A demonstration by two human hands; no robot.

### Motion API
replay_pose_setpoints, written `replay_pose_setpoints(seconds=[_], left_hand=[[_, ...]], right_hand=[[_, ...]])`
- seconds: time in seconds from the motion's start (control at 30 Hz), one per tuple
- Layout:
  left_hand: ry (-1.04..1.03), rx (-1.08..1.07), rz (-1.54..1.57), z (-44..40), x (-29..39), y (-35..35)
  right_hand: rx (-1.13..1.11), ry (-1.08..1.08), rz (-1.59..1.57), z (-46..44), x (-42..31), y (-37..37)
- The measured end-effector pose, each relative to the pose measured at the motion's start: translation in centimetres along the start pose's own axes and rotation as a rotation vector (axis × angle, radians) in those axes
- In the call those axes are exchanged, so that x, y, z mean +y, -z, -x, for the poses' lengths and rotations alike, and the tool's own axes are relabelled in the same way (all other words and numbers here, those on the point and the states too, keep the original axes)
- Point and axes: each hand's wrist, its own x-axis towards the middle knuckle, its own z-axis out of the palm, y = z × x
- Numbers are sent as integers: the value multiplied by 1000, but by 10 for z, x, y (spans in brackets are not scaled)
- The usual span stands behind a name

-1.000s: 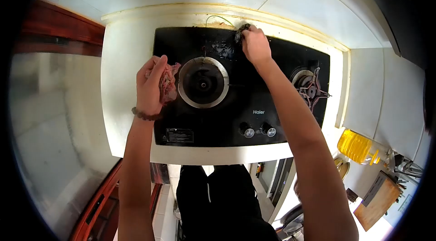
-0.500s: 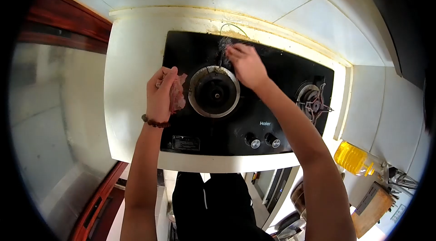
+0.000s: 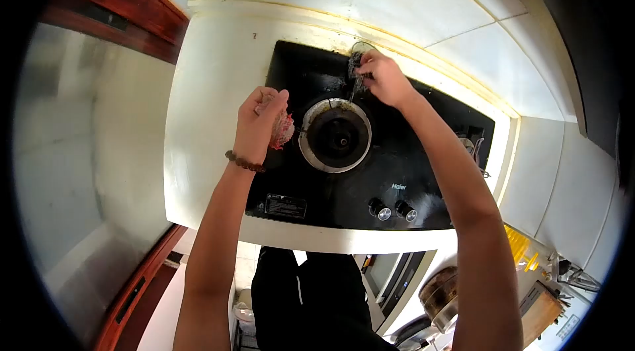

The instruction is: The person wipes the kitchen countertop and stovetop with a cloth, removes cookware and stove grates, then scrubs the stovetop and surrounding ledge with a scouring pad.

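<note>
My left hand point(image 3: 256, 123), a beaded bracelet on its wrist, is closed around a crumpled pinkish-red rag point(image 3: 283, 131). It hovers over the left part of the black gas stove point(image 3: 344, 200), just left of the large burner point(image 3: 335, 164). The burner has a shiny metal ring, and no pot support sits on it. Behind the ring, my right hand point(image 3: 387, 78) pinches a grey, stringy steel wool scourer point(image 3: 357, 68) near the stove's back edge. Its fingertips are partly blurred.
Two control knobs point(image 3: 394, 211) sit at the stove's front. A second burner point(image 3: 471, 144) is partly behind my right forearm. Tiled wall point(image 3: 456, 27) rises at the back. An oil bottle point(image 3: 519, 245) and a wooden knife block point(image 3: 541, 311) stand at right.
The camera view has shifted, so the stove appears further right. My right hand has moved slightly toward the back edge with the scourer. My left hand still grips the rag.
</note>
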Motion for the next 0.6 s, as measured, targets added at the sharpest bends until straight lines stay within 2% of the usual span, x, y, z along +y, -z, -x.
replay_pose_setpoints(seconds=[0.1,0.17,0.23,0.27,0.3,0.37,0.4,0.43,0.47,0.5,0.57,0.6], left_hand=[[-76,42,-58,5,5,2],[-129,65,-111,8,7,7],[-52,26,-315,11,6,24],[-54,26,-313,14,7,28],[-85,61,-458,20,9,33],[-110,100,-605,35,12,47],[-124,118,-692,41,14,55],[-214,117,-803,44,12,66],[-305,127,-915,47,10,78],[-308,126,-912,50,11,84],[-235,159,-810,55,10,90],[-210,175,-762,58,9,92]], right_hand=[[-16,-308,77,-42,-10,-5],[-61,-184,134,-65,-34,-24],[-139,34,66,-70,-74,-50],[-157,45,155,-64,-99,-57],[-175,62,242,-62,-117,-60],[-189,-174,346,-71,-113,-50],[-108,-239,345,-77,-97,-41],[-25,-300,345,-83,-86,-36],[-84,-331,315,-87,-92,-33],[-106,-257,270,-82,-100,-47],[-86,96,208,-72,-122,-75],[-163,6,252,-78,-123,-75]])
